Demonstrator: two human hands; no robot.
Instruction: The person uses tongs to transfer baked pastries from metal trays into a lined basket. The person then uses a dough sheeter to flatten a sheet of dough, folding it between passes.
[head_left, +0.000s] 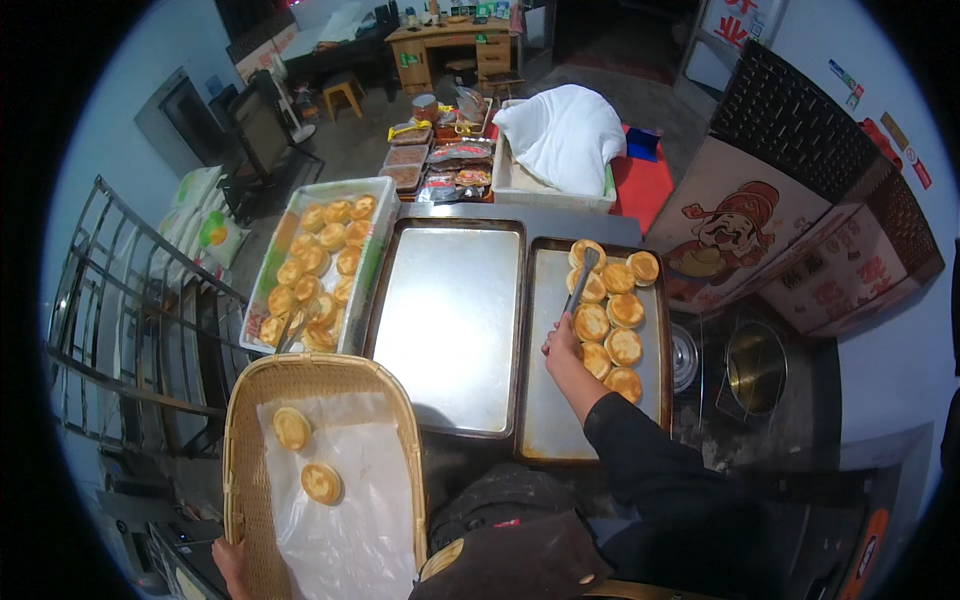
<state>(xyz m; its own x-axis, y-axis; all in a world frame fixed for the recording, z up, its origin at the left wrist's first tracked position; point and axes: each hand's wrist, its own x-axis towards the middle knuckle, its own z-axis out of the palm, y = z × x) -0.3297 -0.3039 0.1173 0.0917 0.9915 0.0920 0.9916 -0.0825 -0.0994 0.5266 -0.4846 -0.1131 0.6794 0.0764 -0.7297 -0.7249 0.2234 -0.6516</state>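
Observation:
My right hand (563, 340) grips a pair of tongs (579, 287) over the baking tray (553, 415) on the right. The tongs' tips are at a round golden bun (583, 249) at the tray's far end; whether they pinch it I cannot tell. Several more browned buns (624, 347) sit beside it in rough rows. At the lower left, my left hand (230, 566) holds the edge of a wicker basket (412, 440). White paper (370, 470) lines that basket, and two buns (321, 484) lie apart on it.
A bare metal tray (450, 310) occupies the middle. Left of it stands a white crate (375, 200) of buns with another pair of tongs (290, 328). Behind are packaged foods (455, 165) and a cloth-covered bin (560, 140). A metal rack (120, 390) flanks the left; printed panels (745, 230) flank the right.

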